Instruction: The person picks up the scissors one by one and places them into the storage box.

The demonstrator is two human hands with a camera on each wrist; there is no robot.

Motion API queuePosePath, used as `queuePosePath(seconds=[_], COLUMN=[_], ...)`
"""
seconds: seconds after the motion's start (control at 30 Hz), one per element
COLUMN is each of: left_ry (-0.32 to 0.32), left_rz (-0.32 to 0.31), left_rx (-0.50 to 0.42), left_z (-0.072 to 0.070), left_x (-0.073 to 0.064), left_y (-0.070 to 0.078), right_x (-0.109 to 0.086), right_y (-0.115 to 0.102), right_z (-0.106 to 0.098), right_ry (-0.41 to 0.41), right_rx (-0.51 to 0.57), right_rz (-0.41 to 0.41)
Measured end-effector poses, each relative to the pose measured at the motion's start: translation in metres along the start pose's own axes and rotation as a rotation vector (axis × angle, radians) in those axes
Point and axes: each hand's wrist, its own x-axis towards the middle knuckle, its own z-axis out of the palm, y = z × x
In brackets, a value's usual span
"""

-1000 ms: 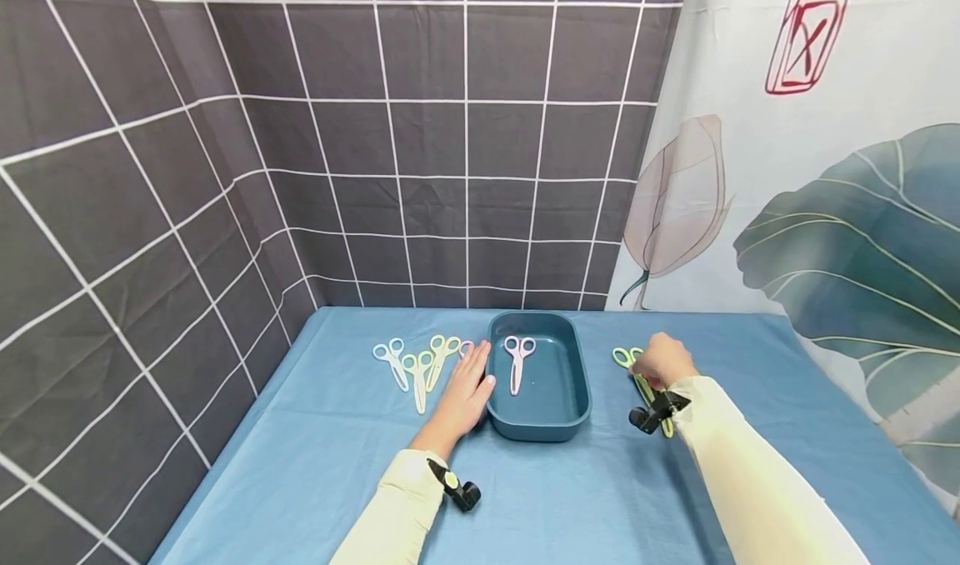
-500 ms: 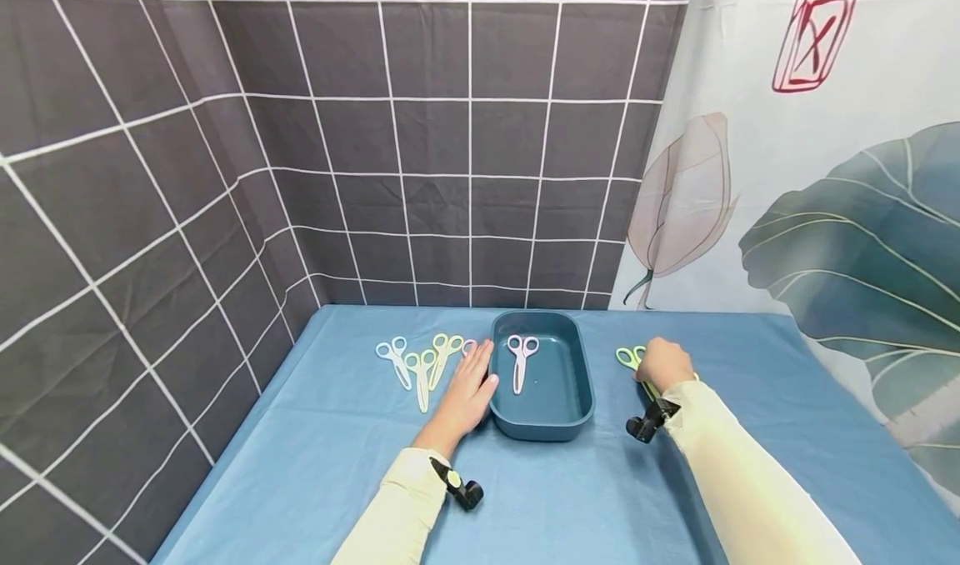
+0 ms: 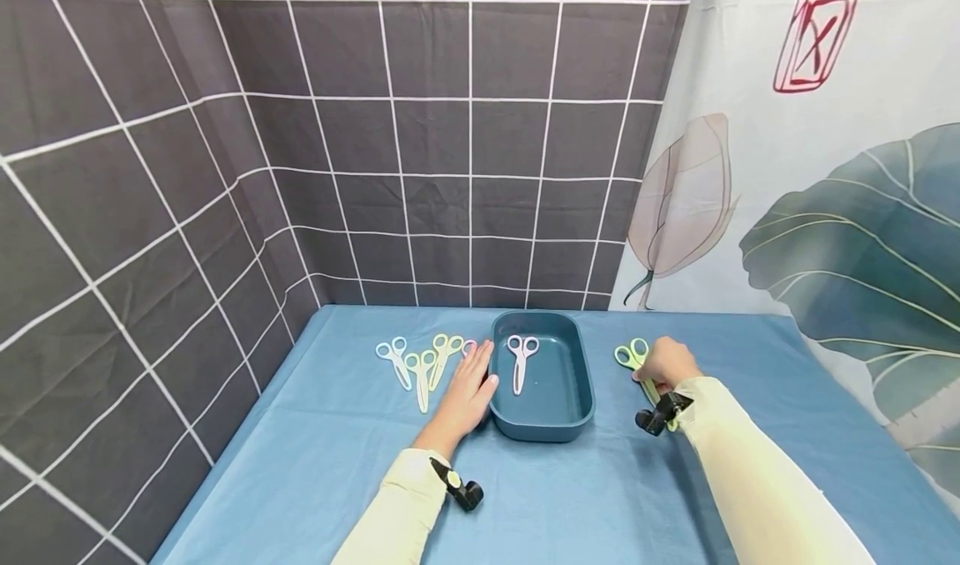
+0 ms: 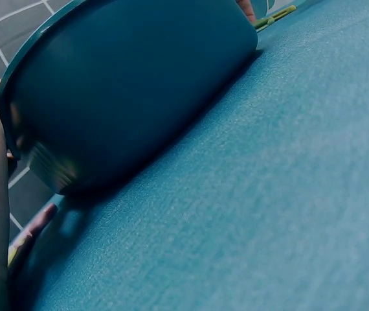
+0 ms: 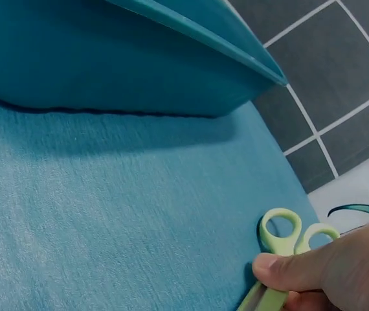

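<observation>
Pale blue scissors (image 3: 393, 361) are lying leftmost on the blue-covered desk (image 3: 300, 482), with cream scissors (image 3: 422, 380) and yellow-green scissors (image 3: 444, 358) resting close together just beside them. A pink handle loop (image 3: 468, 346) is showing next, partly hidden by the left hand (image 3: 460, 394). That hand is keeping its fingers extended, resting against the left side of a teal bin (image 3: 542, 432). Inside the bin, pink scissors (image 3: 518, 365) are lying with their handles toward the far end. Right of the bin, the right hand (image 3: 667, 363) is pinching green scissors (image 5: 281, 244) below the handle loops, its thumb pressing on top.
</observation>
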Motion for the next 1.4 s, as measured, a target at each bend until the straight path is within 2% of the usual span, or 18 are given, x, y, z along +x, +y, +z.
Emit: queuePosePath(seconds=[0.27, 0.4, 0.6, 0.7, 0.83, 1.07, 1.17, 1.33, 1.4], left_ry=[0.004, 0.006, 0.0, -0.001, -0.006, 0.001, 0.002, -0.002, -0.001], left_rz=[0.002, 0.003, -0.003, -0.008, -0.009, -0.017, -0.014, -0.008, -0.006], left_rx=[0.008, 0.001, -0.002, -0.004, 0.0, -0.005, -0.007, 0.0, 0.003], left_z=[0.003, 0.003, 0.002, 0.002, 0.003, 0.0, -0.001, -0.001, -0.001], left_x=[0.002, 0.002, 0.002, 0.002, 0.002, 0.002, 0.002, 0.002, 0.002], left_y=[-0.001, -0.001, -0.001, -0.001, -0.002, -0.002, 0.0, 0.001, 0.001], right_x=[0.005, 0.007, 0.001, -0.005, -0.01, -0.011, -0.013, -0.017, -0.019], right_y=[-0.008, -0.02, -0.048, -0.065, -0.085, -0.114, -0.124, -0.133, -0.135], right_z=[-0.009, -0.018, -0.028, -0.028, -0.023, -0.006, 0.003, 0.02, 0.027], right_ry=[-0.045, -0.035, -0.03, -0.058, -0.08, -0.048, -0.033, 0.045, 0.1], right_rx=[0.17, 0.222, 0.275, 0.363, 0.419, 0.345, 0.281, 0.079, 0.001], right_rz=[-0.007, -0.069, -0.161, -0.174, -0.185, -0.169, -0.157, -0.175, -0.201])
